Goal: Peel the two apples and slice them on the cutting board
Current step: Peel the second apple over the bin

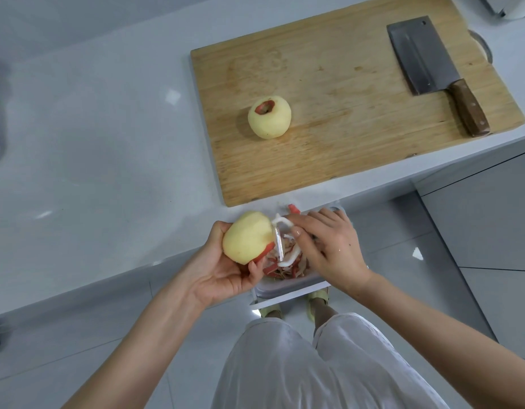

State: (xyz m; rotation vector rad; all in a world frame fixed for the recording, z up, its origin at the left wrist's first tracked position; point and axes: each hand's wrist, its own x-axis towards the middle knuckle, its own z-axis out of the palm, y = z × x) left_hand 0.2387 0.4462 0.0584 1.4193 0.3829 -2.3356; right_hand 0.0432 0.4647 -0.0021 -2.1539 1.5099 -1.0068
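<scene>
One round, mostly peeled apple (246, 239) in left hand (222, 276) touches white peeler (279, 245).

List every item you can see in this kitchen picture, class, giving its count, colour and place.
Counter: one, white, across the view.
Cutting board: one, wooden, on the counter.
Cleaver: one, steel with brown handle, on the board's right.
Peeled apple: one, pale yellow, red at stem, on the board.
Bin: one, white, below the counter edge.
Peels: several, red, in the bin.
Held apple: one, mostly peeled, above the bin.
Peeler: one, white, against the held apple.
Left hand: holds the held apple.
Right hand: grips the peeler.
</scene>
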